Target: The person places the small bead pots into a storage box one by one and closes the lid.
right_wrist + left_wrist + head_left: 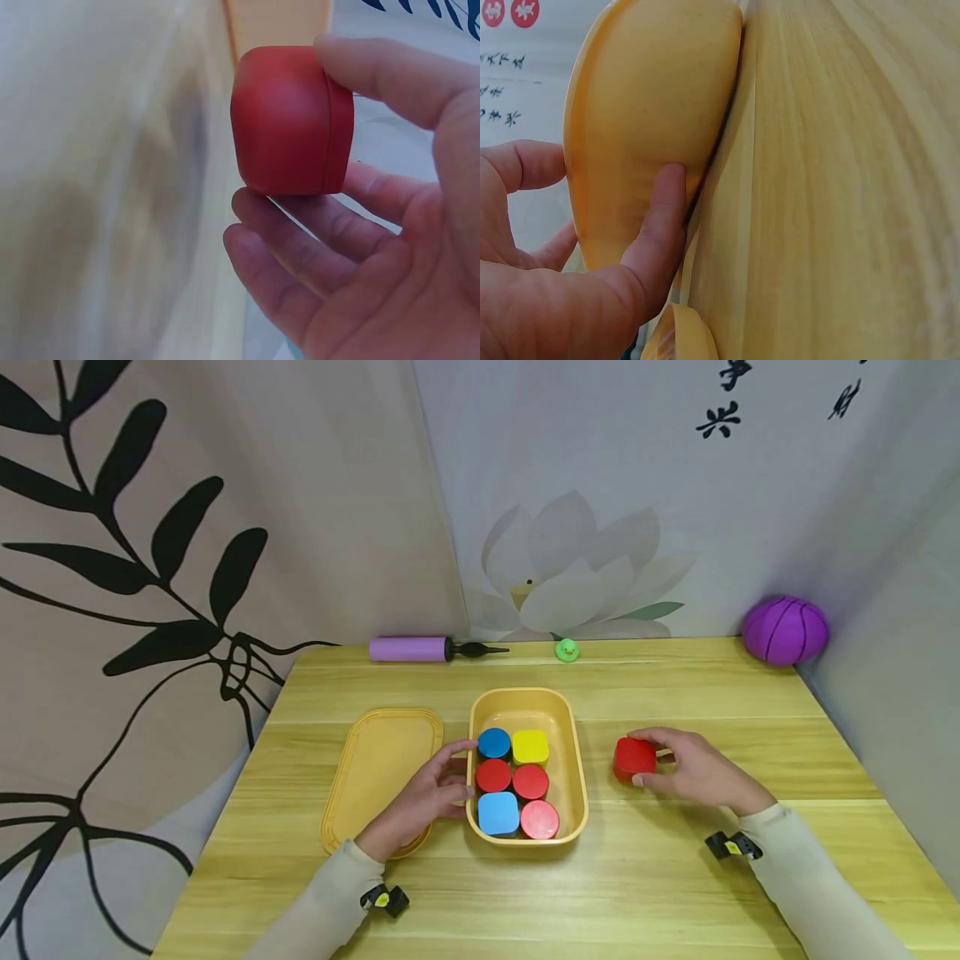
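My right hand (693, 768) pinches a small red box (633, 758) with rounded corners, held to the right of the yellow box. In the right wrist view a lid seam runs along one side of the red box (289, 124), between thumb and fingers. My left hand (431, 793) touches the left wall of the open yellow box (573, 777). In the left wrist view a digit lies along the outer wall of the yellow box (649, 90). Inside it stand several small pieces: a blue round one (494, 743), a yellow square (530, 747), a light-blue square (498, 814) and red round ones (531, 782).
A flat yellow lid (382, 760) lies left of the box, partly under my left forearm. Along the back edge are a purple hand pump (412, 649), a green toy (567, 650) and a purple ball (785, 631). Printed curtains hang behind the wooden table (525, 902).
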